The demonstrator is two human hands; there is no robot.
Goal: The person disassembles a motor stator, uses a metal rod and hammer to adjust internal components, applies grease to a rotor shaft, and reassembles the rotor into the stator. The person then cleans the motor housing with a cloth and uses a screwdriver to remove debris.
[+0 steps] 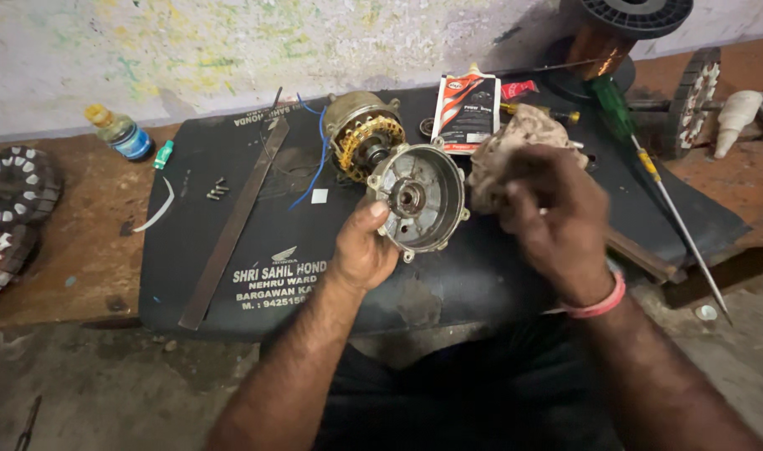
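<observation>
The left hand (362, 250) grips a round grey metal motor cover (418, 197) by its rim at 7 o'clock. The right hand (553, 219) clutches a crumpled rag (515, 142) at the cover's 3 o'clock. A copper-wound stator (363, 134) lies beyond at 11 o'clock on the black mat (231, 209).

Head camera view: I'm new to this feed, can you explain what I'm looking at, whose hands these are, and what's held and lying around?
The single picture comes from a camera on the person's head, looking down at their own bare hands over a low wooden bench covered by a black mat. The left hand holds a round grey metal cover by its edge. The right hand, with a pink wristband, grips a crumpled rag beside it. On the mat lie a motor part with copper windings, a flat metal strip, small screws and a pouch. A green-handled screwdriver and a copper wire spool sit to the right.
</observation>
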